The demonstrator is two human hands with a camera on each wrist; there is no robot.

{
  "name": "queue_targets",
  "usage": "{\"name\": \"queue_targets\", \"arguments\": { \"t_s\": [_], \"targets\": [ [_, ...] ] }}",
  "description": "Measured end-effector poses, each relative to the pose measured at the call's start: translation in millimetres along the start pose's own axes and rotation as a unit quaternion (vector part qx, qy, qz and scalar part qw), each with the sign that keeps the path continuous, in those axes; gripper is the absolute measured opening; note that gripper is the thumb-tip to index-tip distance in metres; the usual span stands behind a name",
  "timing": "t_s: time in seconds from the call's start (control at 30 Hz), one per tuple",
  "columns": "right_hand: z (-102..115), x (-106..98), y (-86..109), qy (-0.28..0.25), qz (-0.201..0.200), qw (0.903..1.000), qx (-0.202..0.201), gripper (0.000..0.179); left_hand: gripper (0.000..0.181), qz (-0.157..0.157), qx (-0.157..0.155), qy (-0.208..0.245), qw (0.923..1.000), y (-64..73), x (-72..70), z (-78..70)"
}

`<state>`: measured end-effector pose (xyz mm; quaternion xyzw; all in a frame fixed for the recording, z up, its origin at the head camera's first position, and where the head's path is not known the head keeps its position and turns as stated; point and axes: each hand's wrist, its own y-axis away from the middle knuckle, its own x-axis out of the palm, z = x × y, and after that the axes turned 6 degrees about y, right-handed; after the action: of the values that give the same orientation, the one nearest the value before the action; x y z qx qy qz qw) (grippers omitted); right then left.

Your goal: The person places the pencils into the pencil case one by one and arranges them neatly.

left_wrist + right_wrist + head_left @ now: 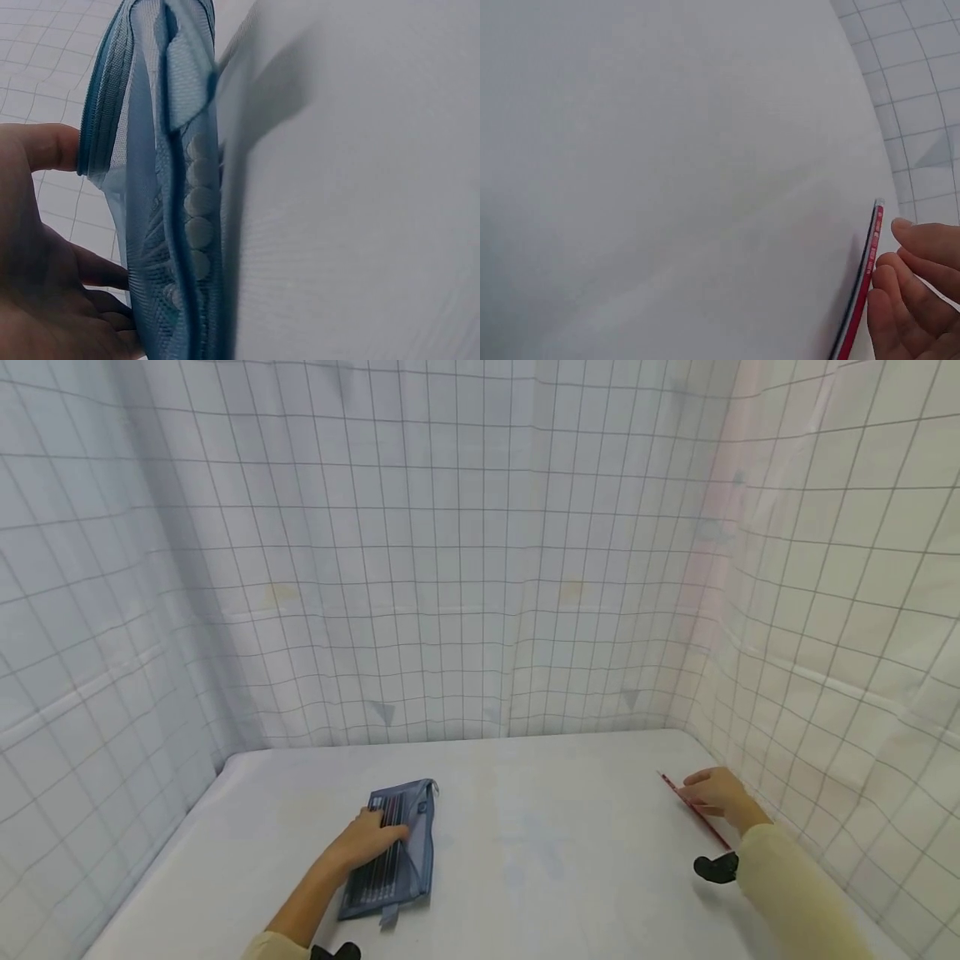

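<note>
A blue mesh pencil case (422,860) with a zip lies on the white table, several slim pencils showing through its cover. My left hand (367,842) rests on top of it. In the left wrist view, the thumb of the left hand (60,300) touches the zipped edge of the case (139,187), and the other fingers lie against its cover. At the right, a red pencil (708,827) with a dark stripe lies on the table. My right hand (716,791) is over it; in the right wrist view, its fingertips are beside the pencil (859,300), thumb apart from it.
White sheets with a dark grid (465,552) hang behind and on both sides of the table (540,877). The right sheet stands close to my right hand. A dark wrist device (716,867) is strapped below the right sleeve.
</note>
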<state>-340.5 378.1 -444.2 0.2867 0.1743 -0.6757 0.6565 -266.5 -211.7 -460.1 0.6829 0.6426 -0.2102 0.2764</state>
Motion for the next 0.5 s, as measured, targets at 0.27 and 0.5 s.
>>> {"name": "queue_targets", "arguments": {
  "t_s": [0.27,0.5],
  "targets": [
    [-11.9,15.1,-1.3,0.068,-0.053,0.9961,0.018,0.038,0.090,0.002,0.008,-0.007,0.9999,2.7,-1.5,0.7],
    [-13.7,20.0,-1.9,0.108,-0.068,0.9917,0.021,0.034,0.091,0.008,0.007,-0.007,0.9999,0.4,-1.9,1.7]
  ]
}}
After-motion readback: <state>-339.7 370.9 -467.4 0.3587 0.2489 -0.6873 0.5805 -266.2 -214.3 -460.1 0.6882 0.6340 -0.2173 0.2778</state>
